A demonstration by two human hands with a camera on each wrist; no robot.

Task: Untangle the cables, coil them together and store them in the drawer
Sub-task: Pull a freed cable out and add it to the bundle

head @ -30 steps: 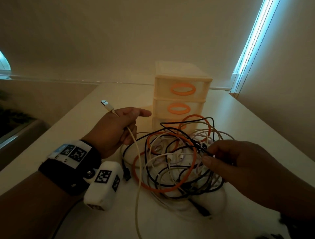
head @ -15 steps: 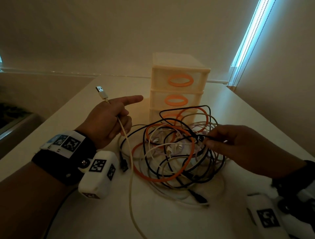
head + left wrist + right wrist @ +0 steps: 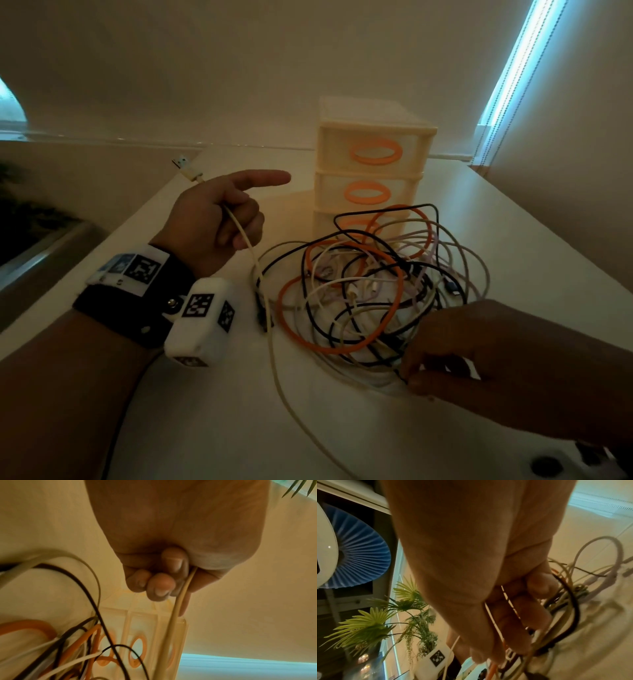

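Observation:
A tangle of orange, black, white and cream cables (image 3: 359,294) lies on the pale table (image 3: 513,240) in front of a cream drawer unit (image 3: 373,137) with orange ring handles, all its drawers closed. My left hand (image 3: 236,219) is raised left of the pile and grips a cream cable (image 3: 239,233) in its curled fingers, index finger pointing out; the cable's USB plug (image 3: 186,167) sticks up behind the hand. The left wrist view shows those fingers (image 3: 164,580) curled round the cream cable (image 3: 176,608). My right hand (image 3: 412,373) pinches strands at the pile's near edge; cables run between its fingers (image 3: 513,635).
The table drops off along its left edge beside my left arm. A bright window blind (image 3: 513,68) stands at the back right. Potted plants (image 3: 368,626) show beyond the table in the right wrist view. The cream cable trails across the near table (image 3: 294,411).
My right hand has left the black strand at the pile's right side and moved to the near edge. The left hand has risen a little with the cream cable, index finger now extended.

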